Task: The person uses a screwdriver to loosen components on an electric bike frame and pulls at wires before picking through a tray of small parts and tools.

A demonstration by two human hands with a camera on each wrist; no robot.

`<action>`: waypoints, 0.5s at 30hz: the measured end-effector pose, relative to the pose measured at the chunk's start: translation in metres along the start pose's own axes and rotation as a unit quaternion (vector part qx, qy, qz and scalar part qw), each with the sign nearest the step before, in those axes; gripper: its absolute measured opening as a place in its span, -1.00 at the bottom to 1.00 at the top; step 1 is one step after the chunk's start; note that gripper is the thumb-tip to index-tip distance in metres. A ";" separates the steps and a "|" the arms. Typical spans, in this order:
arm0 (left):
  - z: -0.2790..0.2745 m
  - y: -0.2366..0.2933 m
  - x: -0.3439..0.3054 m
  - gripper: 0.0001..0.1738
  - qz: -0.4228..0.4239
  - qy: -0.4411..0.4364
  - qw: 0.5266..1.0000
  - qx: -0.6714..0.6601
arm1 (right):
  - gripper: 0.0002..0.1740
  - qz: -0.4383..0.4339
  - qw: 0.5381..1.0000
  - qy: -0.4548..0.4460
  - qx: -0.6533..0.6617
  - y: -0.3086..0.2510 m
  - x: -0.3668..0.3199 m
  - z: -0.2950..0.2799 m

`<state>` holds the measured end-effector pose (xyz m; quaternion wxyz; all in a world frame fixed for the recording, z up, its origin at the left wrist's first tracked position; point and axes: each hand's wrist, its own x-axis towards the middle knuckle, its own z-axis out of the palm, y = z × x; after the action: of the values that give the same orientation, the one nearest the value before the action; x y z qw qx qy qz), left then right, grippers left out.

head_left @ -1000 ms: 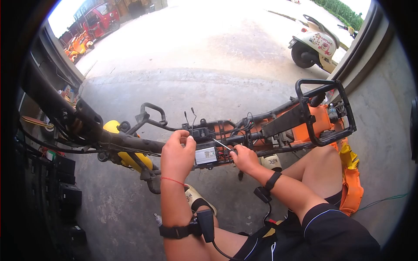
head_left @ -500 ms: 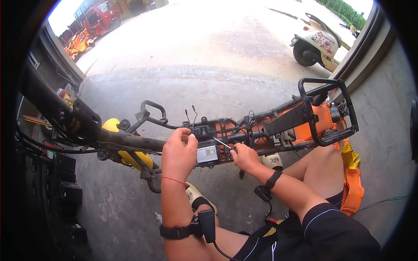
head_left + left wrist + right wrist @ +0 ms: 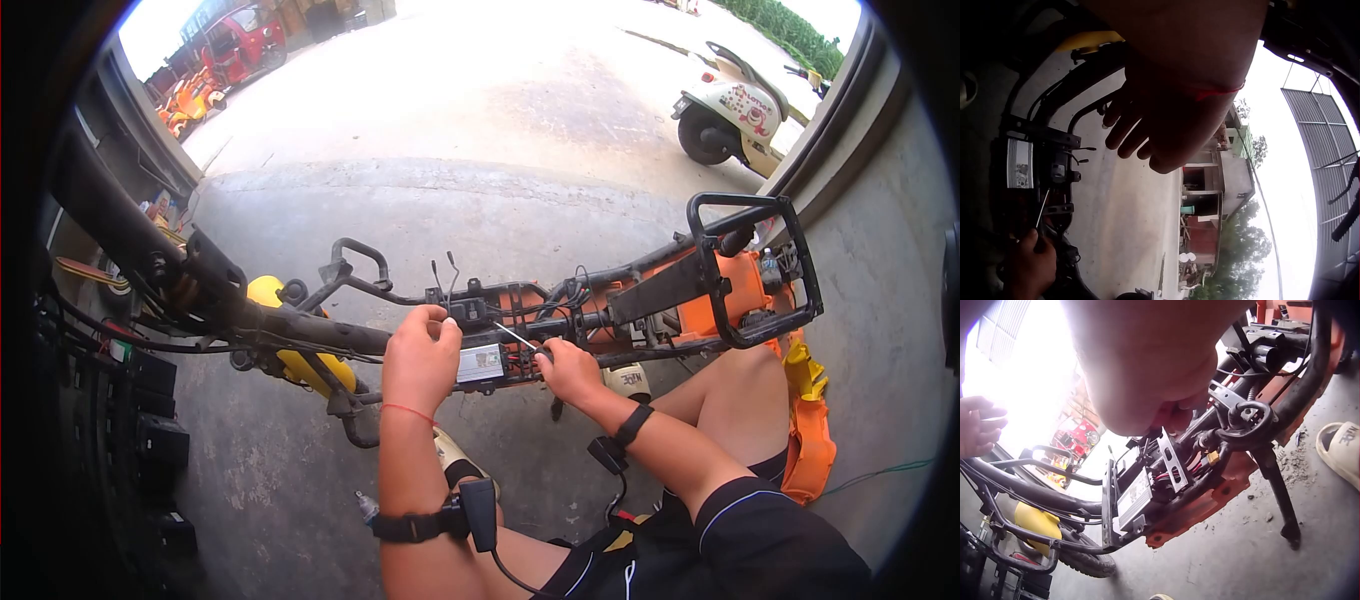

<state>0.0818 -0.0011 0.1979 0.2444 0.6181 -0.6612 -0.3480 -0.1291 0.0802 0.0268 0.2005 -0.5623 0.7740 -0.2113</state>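
In my right hand (image 3: 572, 370) I grip a screwdriver (image 3: 515, 337), its thin metal shaft slanting toward a small black box (image 3: 467, 313) on the bare scooter frame (image 3: 645, 347). The tip is right at the box's near right corner, also seen in the left wrist view, where the shaft (image 3: 1042, 209) is bright. My left hand (image 3: 422, 355) hovers left of the box, fingers loosely bent and nothing held, as the left wrist view shows. Beside the box sits a silver finned controller (image 3: 480, 363). Two short black-tipped leads (image 3: 451, 277) stand up behind it.
A kickstand (image 3: 1275, 494) reaches the floor under the frame. Orange body panels (image 3: 806, 450) lie on the right, and black boxes (image 3: 160, 440) line the left side. A yellow part (image 3: 310, 365) hangs near the front. Outside stands a white scooter (image 3: 735, 110).
The head view has shifted slightly, moving the whole scene a little right and down. Both hands keep nearly the same places, with the screwdriver tip still at the black box.
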 end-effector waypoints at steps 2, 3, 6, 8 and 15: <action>0.001 0.000 0.001 -0.64 -0.002 0.005 1.000 -0.012 | -0.65 0.001 1.000 0.001 -0.003 0.000 0.000 0.000; 0.002 0.001 0.003 -0.64 -0.003 0.009 1.000 -0.025 | -0.65 0.002 1.000 0.003 -0.007 0.000 0.000 -0.002; 0.008 -0.009 0.012 -0.61 -0.035 0.002 0.998 -0.049 | -0.64 -0.004 1.000 0.010 -0.003 -0.003 0.000 -0.007; 0.016 -0.021 0.021 -0.60 -0.025 0.015 0.998 -0.063 | -0.64 -0.007 1.000 0.014 0.002 -0.007 -0.001 -0.012; 0.063 -0.069 0.061 -0.57 -0.042 0.040 0.976 -0.210 | -0.65 -0.038 0.999 0.033 0.018 -0.022 -0.006 -0.031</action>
<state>0.0720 -0.0509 0.0981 0.3802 0.5935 -0.5362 -0.4645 -0.1272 0.0824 0.0654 0.1769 -0.5803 0.7543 -0.2509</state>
